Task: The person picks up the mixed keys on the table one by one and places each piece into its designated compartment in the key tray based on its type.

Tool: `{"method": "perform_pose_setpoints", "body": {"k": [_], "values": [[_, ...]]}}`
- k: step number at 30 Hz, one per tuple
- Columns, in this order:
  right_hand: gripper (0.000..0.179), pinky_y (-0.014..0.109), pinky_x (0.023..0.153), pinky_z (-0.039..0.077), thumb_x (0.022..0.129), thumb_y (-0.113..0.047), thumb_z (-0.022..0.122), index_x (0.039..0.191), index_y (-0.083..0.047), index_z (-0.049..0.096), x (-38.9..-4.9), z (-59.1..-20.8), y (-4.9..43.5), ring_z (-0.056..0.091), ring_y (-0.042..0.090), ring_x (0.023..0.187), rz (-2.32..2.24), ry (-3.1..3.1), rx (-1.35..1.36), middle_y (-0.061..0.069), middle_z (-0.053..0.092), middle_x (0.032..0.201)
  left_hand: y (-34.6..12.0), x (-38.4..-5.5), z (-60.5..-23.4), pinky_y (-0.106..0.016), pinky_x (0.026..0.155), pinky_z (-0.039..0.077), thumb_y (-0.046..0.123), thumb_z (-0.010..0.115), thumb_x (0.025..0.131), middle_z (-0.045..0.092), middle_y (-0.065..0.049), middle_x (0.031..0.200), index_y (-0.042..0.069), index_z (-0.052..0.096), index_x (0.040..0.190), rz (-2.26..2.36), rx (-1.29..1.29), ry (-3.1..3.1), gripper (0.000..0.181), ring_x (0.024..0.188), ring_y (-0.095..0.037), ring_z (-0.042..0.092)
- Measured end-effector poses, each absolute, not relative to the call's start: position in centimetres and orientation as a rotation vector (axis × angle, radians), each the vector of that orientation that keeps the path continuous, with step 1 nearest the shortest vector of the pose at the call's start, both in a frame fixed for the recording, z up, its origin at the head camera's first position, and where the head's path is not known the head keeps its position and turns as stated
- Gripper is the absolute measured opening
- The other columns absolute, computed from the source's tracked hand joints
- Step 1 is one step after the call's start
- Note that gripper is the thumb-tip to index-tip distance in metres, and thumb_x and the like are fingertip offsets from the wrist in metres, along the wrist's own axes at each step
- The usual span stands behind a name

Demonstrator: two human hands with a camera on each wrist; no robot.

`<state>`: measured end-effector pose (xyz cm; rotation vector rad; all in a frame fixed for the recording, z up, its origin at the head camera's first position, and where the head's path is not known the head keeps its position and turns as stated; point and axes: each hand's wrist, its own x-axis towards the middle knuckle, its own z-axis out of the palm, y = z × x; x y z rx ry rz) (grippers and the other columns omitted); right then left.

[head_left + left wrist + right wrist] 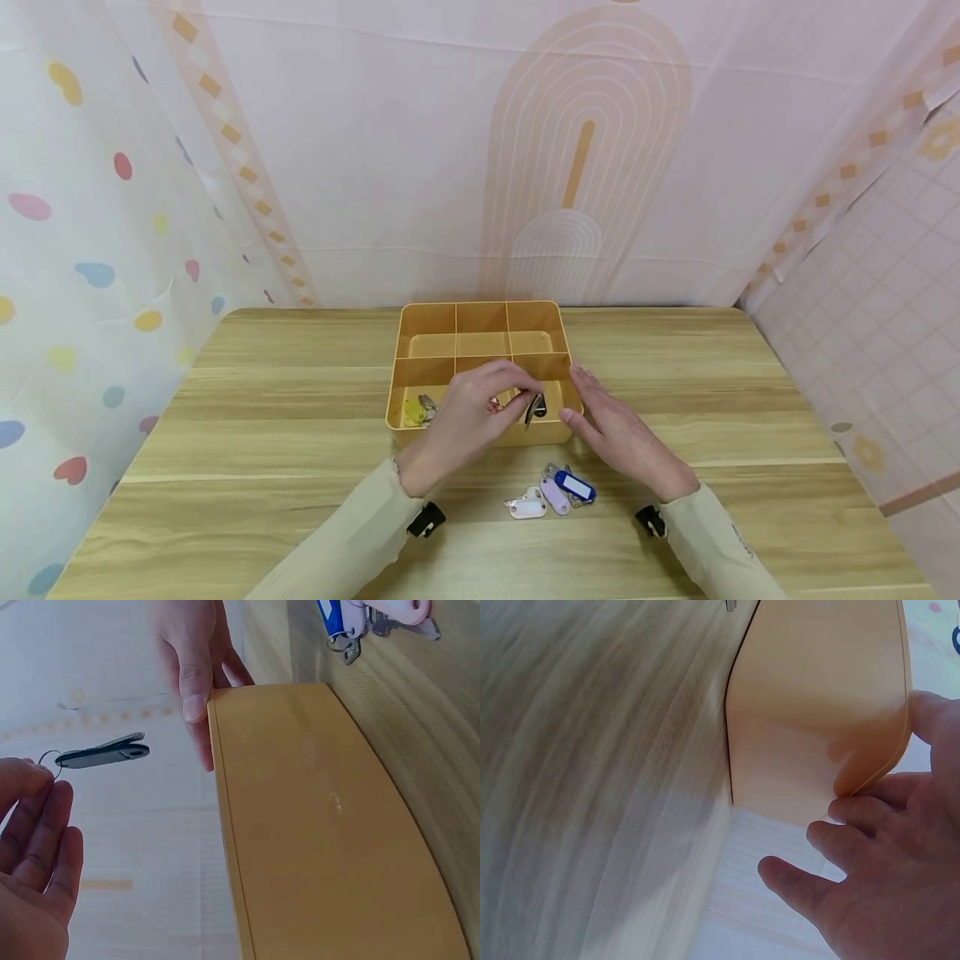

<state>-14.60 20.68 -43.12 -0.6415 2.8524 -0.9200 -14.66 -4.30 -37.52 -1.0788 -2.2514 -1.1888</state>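
This is an indoor nook screened on three sides; whether home or studio cannot be told. Under the grip of the left hand (468, 408) spreads a wood-grain table (292, 408); beyond it hangs a creased arch-print cloth (420, 158), leftward a dotted cloth (97, 258), rightward a grid-patterned cloth (885, 308).

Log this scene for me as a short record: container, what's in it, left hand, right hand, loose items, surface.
Container: yellow-orange tray, six compartments in two rows of three
Contents: yellow item with metal pieces, front left; reddish item, mostly hidden behind the left hand
Left hand: pinches the ring of a dark-tagged key above the front-right compartment
Right hand: touches the tray's right side
Loose items: keys with a whitish tag, lavender tag and blue tag, before the tray
Surface: wood-grain table
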Motion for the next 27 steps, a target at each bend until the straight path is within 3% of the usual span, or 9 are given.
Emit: {"method": "perform_pose_setpoints", "body": {"k": [15,21,27], "values": [[0.076,0.055,0.122,0.025,0.11,-0.051,0.042,0.165,-0.004,0.018,-14.6,-43.1,20.7,0.021,0.033,0.155,-0.918,2.854,-0.642,0.016,0.019,0.17,-2.6,-17.3,-38.2,-0.031,0.089,0.059,-0.001,0.074,0.093,0.076,-0.007,0.108,0.004,0.077,0.106,-1.204,-0.974,-2.312,0.014,0.101,-0.021,0.072],[0.077,0.055,0.122,0.025,0.109,-0.052,0.041,0.165,-0.004,0.018,-14.6,-43.1,20.7,0.02,0.033,0.156,-0.918,2.85,-0.638,0.016,0.019,0.17,-2.1,-18.1,-39.3,-0.029,0.089,0.058,-0.001,0.074,0.093,0.076,-0.005,0.107,0.005,0.078,0.106,-1.189,-0.929,-2.38,0.015,0.1,-0.019,0.072],[0.076,0.055,0.122,0.025,0.11,-0.051,0.042,0.165,-0.004,0.018,-14.6,-43.1,20.8,0.02,0.033,0.155,-0.916,2.85,-0.639,0.015,0.018,0.171,-1.8,-18.8,-39.9,-0.035,0.09,0.059,0.002,0.073,0.095,0.076,-0.005,0.109,0.006,0.078,0.108,-1.144,-0.886,-2.481,0.014,0.101,-0.02,0.071]]}}
